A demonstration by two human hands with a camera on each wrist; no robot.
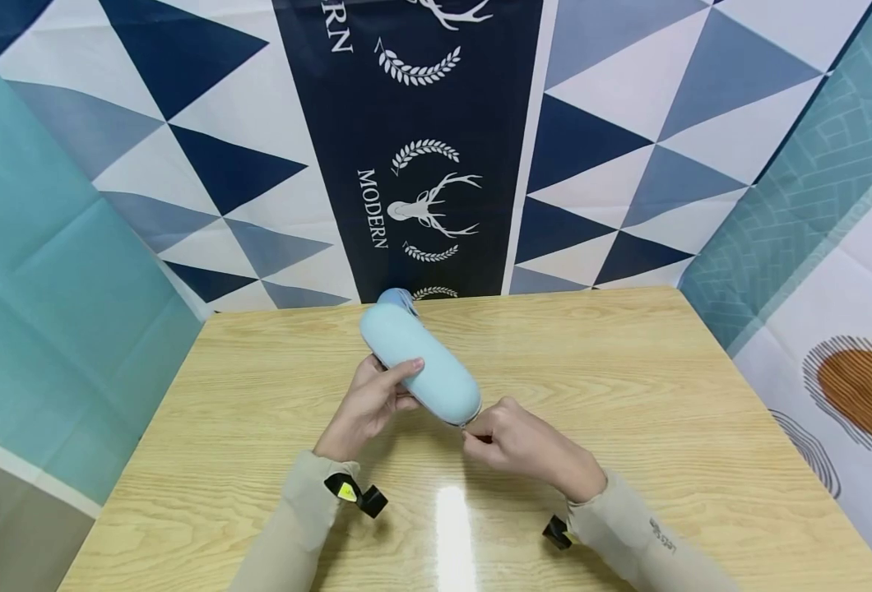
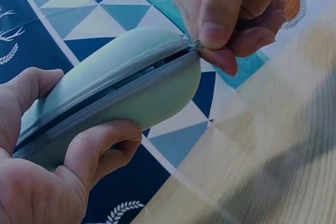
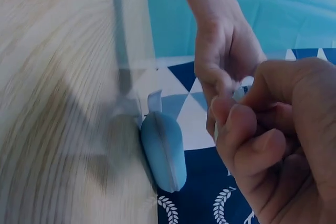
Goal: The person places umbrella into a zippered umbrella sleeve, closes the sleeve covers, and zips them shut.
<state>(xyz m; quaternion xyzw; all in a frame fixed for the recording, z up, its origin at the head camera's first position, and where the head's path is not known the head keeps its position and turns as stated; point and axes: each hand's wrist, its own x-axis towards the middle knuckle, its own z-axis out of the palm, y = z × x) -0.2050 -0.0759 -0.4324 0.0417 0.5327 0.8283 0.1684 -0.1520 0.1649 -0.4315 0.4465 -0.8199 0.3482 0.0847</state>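
Note:
Above the table, a light blue zippered glasses case (image 1: 421, 362) is tilted, its near end toward the right. My left hand (image 1: 372, 403) grips it around the side, thumb on top. In the left wrist view the zipper (image 2: 142, 72) is parted, leaving a narrow dark gap along the side. My right hand (image 1: 517, 444) pinches the zipper pull (image 2: 196, 44) at the case's near end between thumb and forefinger. From the right wrist, the curled fingers hide most of the case.
A second blue zippered case (image 3: 164, 150) with a small fabric loop (image 3: 154, 100) stands on the wooden table (image 1: 614, 370) near its back edge, partly behind the held case in the head view. Patterned cloth (image 1: 443, 164) hangs directly behind the table.

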